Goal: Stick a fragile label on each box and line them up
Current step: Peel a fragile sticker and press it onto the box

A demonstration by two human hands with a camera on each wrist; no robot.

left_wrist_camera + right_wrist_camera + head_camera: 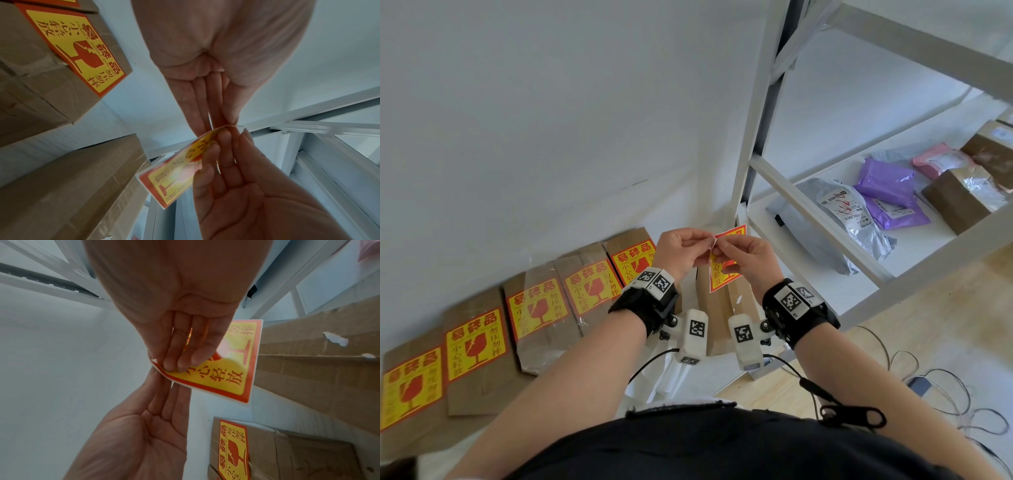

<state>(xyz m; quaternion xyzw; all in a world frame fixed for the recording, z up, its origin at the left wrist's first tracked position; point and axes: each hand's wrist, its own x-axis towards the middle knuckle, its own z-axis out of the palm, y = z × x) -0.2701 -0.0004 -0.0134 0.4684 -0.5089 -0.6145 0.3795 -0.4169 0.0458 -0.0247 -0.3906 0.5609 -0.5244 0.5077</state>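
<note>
A red and yellow fragile label (723,265) hangs in the air between both hands. My left hand (705,241) pinches its upper left corner, and my right hand (719,247) pinches the same corner from the other side. The right wrist view shows that corner curling away from the label (230,369). The left wrist view catches the label (174,175) nearly edge-on. Directly below the hands stands a plain brown box (719,308) with no label on its top. Several labelled brown boxes (537,308) stand side by side along the wall to the left.
A white metal shelf rack (808,209) stands to the right. It holds a grey mailer (856,222), purple mailers (887,185) and taped brown boxes (962,202). Cables (935,380) trail over the wooden floor at the lower right. White paper scraps (664,377) lie near my body.
</note>
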